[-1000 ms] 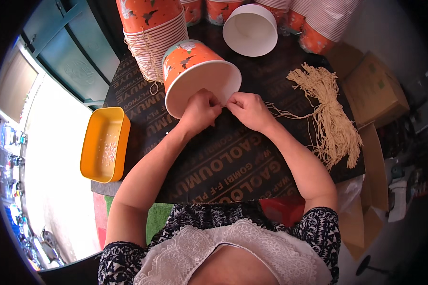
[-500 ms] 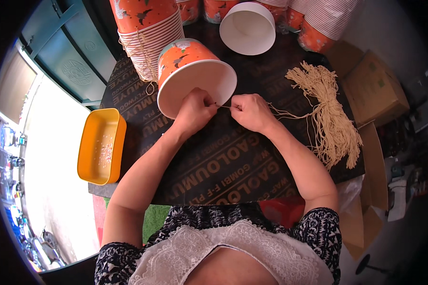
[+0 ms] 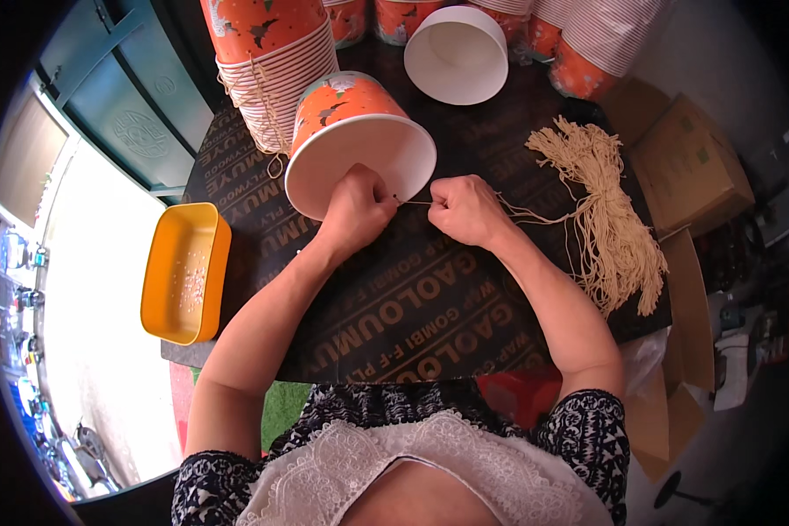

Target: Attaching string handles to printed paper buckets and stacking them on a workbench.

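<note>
An orange patterned paper bucket lies tipped on its side, its white mouth facing me. My left hand is closed in front of that mouth, at its lower rim, pinching a thin string. The string runs taut across a short gap to my right hand, whose fingers are curled shut on it. Past the right hand, loose strands trail to a thick bundle of beige strings on the table. Whether the left fingers also grip the rim is hidden.
A stack of nested orange buckets, draped with strings, stands at the far left. Behind are a white-mouthed bucket and more stacks. A yellow bin with small pale bits sits at the dark table's left edge. Cardboard boxes are at right.
My right hand has moved slightly right, away from the left, widening the gap the string spans. The bucket's mouth has shifted a little to the left.
</note>
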{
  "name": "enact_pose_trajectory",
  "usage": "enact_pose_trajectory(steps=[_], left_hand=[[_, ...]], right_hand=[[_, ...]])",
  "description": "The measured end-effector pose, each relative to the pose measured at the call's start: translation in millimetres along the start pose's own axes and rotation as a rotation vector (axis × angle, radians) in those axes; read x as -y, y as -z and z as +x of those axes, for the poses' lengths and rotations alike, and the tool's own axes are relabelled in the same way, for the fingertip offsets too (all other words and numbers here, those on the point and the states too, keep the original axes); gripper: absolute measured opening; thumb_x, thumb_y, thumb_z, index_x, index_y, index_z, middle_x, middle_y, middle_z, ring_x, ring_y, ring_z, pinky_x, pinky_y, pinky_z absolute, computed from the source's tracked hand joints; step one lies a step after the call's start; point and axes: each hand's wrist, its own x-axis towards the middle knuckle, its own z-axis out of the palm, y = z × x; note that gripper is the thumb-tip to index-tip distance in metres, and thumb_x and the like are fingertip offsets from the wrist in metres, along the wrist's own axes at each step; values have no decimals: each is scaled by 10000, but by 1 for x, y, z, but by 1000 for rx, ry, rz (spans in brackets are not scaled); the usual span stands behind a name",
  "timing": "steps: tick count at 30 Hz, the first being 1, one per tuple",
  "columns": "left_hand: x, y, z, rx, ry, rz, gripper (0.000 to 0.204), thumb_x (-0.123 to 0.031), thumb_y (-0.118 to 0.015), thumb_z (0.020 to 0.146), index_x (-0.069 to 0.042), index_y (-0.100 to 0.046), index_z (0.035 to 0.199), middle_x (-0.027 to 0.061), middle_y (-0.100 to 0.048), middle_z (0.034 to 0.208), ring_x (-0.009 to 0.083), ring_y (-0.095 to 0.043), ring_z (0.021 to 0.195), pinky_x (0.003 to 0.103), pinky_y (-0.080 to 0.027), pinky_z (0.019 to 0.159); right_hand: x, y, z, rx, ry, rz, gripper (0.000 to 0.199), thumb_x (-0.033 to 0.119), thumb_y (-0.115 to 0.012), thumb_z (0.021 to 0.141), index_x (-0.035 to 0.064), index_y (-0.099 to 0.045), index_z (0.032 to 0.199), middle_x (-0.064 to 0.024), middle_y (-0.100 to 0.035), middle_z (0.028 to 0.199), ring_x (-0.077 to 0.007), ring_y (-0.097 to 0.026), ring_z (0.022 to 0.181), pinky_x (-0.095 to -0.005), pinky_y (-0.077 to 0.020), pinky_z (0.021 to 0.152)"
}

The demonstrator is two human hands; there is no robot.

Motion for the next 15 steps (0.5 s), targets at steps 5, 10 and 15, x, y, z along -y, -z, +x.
enact_pose_trajectory(steps=[5, 10, 15], left_hand=[[2, -1, 1, -27, -37, 22, 117, -16, -627, 675, 66, -569, 616, 204, -567, 586, 285, -599, 569, 380, -468, 551], [5, -1, 3, -25, -62, 55, 102, -8, -607, 681, 68, -571, 623, 222, -567, 598, 314, -600, 576, 391, -467, 549], [3, 4, 2, 33, 38, 101, 81, -22, -633, 683, 44, -587, 696, 178, -599, 718, 287, -606, 688, 367, -476, 619]], right_hand=[[0, -1, 2, -19, 13, -10, 127, 120, -583, 695, 6, -609, 646, -199, -622, 683, -390, -619, 683, -457, -497, 633], [-3, -1, 4, -51, 21, -27, 138, 128, -578, 702, 5, -603, 644, -209, -617, 690, -403, -612, 681, -474, -492, 629], [0, -2, 3, -35, 8, -70, 162, 172, -592, 733, 20, -629, 689, -196, -639, 713, -396, -631, 710, -472, -502, 648]])
